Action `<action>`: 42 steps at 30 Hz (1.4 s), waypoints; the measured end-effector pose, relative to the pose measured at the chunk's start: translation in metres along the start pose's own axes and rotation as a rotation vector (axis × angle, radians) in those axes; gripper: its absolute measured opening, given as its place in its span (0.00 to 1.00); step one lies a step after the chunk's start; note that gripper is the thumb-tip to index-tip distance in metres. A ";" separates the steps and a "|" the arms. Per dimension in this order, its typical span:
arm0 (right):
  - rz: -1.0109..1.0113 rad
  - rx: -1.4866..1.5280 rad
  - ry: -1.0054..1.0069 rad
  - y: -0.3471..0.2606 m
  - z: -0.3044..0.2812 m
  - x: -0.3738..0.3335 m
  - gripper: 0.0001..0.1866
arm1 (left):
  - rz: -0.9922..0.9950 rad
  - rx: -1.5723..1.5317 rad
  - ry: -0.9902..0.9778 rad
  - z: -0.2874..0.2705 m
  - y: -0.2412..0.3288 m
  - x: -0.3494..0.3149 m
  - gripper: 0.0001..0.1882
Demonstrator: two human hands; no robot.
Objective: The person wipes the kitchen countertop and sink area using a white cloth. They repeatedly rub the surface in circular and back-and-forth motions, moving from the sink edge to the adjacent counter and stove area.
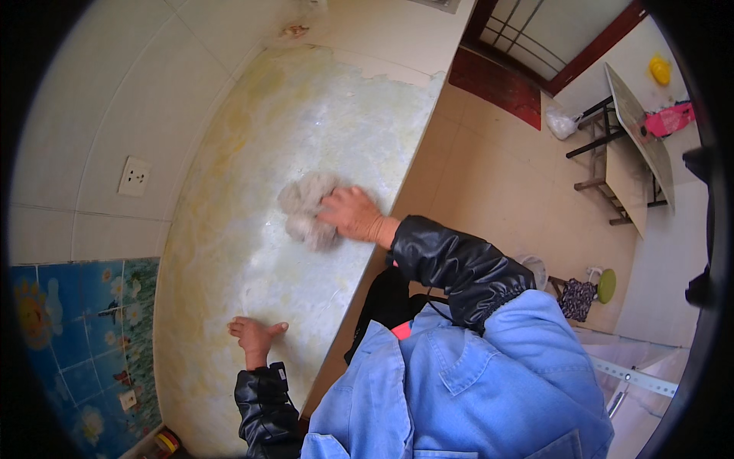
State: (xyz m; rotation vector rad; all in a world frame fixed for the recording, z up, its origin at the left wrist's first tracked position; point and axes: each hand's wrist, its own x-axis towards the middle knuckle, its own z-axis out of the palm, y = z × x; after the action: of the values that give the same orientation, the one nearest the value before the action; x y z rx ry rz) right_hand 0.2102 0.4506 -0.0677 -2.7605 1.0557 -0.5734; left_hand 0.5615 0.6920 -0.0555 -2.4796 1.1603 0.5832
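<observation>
A crumpled beige-grey rag lies against the marbled, yellowish-white countertop, a little blurred by motion. My right hand presses on it from the right, its fingers curled into the cloth. Nearer to me, at the lower left, my left hand rests on the same surface with the thumb spread and nothing in it. Both forearms wear black shiny sleeves. At the far end the marbled covering stops in a ragged edge against a plain white surface.
A tiled wall with a socket and blue picture tiles borders the countertop on the left. Its right edge drops to a tiled floor. Farther right stand a folding table, a bench and a white plastic bag.
</observation>
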 end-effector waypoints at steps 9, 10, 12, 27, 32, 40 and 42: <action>0.417 -0.028 0.119 0.058 -0.006 0.032 0.20 | -0.032 0.000 0.008 -0.002 0.005 -0.004 0.83; 0.381 0.001 0.059 0.040 -0.003 0.031 0.22 | -0.034 0.014 0.023 -0.002 0.006 -0.005 0.83; 0.166 0.026 0.011 -0.006 0.003 0.018 0.22 | -0.044 0.009 0.016 -0.002 0.006 -0.004 0.83; 0.442 0.443 0.132 0.000 -0.018 0.043 0.36 | -0.037 0.004 0.004 0.003 0.000 0.004 0.84; -0.092 0.154 -0.145 -0.095 0.010 0.016 0.30 | -0.007 -0.004 0.004 0.005 -0.004 0.006 0.83; 0.480 1.394 0.182 -0.034 0.007 0.069 0.16 | -0.004 -0.035 -0.004 -0.007 0.005 -0.008 0.81; 0.771 2.042 0.419 -0.005 -0.009 0.076 0.17 | -0.026 -0.051 -0.034 -0.011 0.008 -0.009 0.81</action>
State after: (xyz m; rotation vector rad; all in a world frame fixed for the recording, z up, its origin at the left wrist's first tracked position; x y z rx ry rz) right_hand 0.2617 0.4040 -0.0357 -0.4556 0.6347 -1.0936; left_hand 0.5525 0.6885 -0.0426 -2.5139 1.1116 0.6533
